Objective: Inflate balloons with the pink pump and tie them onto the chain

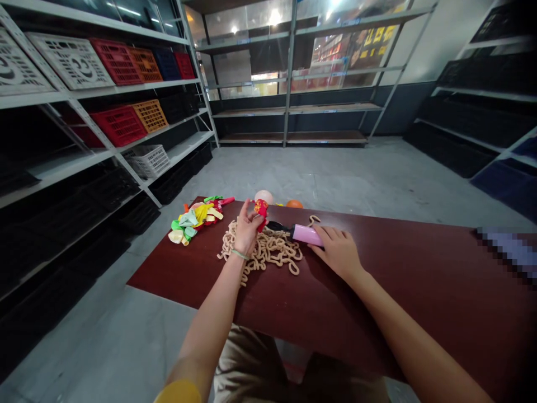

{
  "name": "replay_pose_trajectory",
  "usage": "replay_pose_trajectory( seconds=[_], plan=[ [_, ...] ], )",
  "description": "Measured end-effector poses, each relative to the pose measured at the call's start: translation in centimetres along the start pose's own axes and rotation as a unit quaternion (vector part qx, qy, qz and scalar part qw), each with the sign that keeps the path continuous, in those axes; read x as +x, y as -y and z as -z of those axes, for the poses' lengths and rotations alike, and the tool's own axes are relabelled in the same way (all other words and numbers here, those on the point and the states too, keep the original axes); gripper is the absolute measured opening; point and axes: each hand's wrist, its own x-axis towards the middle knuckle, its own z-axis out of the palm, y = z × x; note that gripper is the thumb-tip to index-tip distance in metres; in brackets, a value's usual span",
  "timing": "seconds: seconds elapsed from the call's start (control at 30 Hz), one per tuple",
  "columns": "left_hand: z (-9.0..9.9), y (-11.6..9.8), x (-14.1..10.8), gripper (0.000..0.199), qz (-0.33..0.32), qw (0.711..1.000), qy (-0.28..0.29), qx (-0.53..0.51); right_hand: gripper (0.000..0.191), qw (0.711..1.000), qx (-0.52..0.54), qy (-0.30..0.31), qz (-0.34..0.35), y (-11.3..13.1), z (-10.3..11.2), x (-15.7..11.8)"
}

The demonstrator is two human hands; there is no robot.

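Two bare hands work over a dark red table (377, 291). The left hand (247, 229), a pale green band (240, 254) at its wrist, pinches a red balloon (260, 208) between thumb and bent fingers, one finger sticking up apart. The right hand (339, 252) lies over the pink body of a hand pump (307, 234), its fingers close together and lightly curled on it; the pump's black end points toward the balloon. Beneath and around the left hand spreads a tan loopy cord (277, 249). A pile of mixed-colour balloons (197, 218) sits to the left, near the table's far edge. Beyond that edge show a pale balloon (264, 196) and an orange balloon (294, 204).
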Motion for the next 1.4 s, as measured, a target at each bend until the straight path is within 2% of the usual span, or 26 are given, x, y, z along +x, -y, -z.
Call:
replay_pose_trajectory(
  seconds=[0.07, 0.13, 0.2, 0.27, 0.4, 0.7, 0.83, 0.93, 1.1, 1.27, 1.4],
  plan=[
    [0.2, -0.1, 0.3, 0.078, -0.029, 0.999, -0.032, -0.008, 0.050, 1.000, -0.006, -0.013, -0.020, -0.3, 0.2, -0.1],
    [0.4, -0.3, 0.5, 0.063, -0.045, 0.997, -0.058, -0.010, 0.049, 0.999, -0.008, -0.023, -0.044, -0.5, 0.2, -0.1],
    [0.6, -0.6, 0.6, 0.042, -0.041, 0.996, -0.078, -0.012, 0.047, 0.997, 0.001, -0.031, -0.074, -0.6, 0.2, -0.2],
    [0.8, -0.8, 0.6, 0.030, -0.025, 0.996, -0.085, -0.021, 0.047, 0.993, 0.029, -0.046, -0.105, -0.6, 0.1, -0.2],
    [0.8, -1.0, 0.2, 0.030, 0.006, 0.997, -0.069, -0.026, 0.051, 0.983, 0.088, -0.081, -0.137, -0.2, -0.2, -0.2],
    [0.8, -1.1, 0.3, 0.019, 0.021, 0.999, -0.049, 0.010, 0.051, 0.986, 0.124, -0.083, -0.073, 1.0, 0.4, -0.2],
    [1.0, -1.4, 0.3, 0.023, 0.040, 0.996, -0.069, -0.028, 0.051, 0.988, 0.114, -0.083, -0.067, 0.9, 0.4, -0.2],
    [1.1, -1.5, 0.5, 0.028, 0.032, 0.994, -0.086, -0.057, 0.049, 0.989, 0.107, -0.085, -0.059, 0.7, 0.1, -0.3],
    [1.5, -1.6, 1.0, 0.025, 0.017, 0.987, -0.121, -0.100, 0.047, 0.992, 0.092, -0.082, -0.033, 1.0, 0.3, -0.4],
    [1.5, -1.5, 1.1, 0.027, -0.007, 0.983, -0.153, -0.100, 0.046, 0.995, 0.065, -0.069, 0.012, 1.7, 0.7, -0.4],
    [1.2, -1.4, 0.9, 0.027, -0.038, 0.983, -0.159, -0.084, 0.046, 0.996, 0.057, -0.066, 0.007, 2.2, 0.5, -0.5]
  ],
)
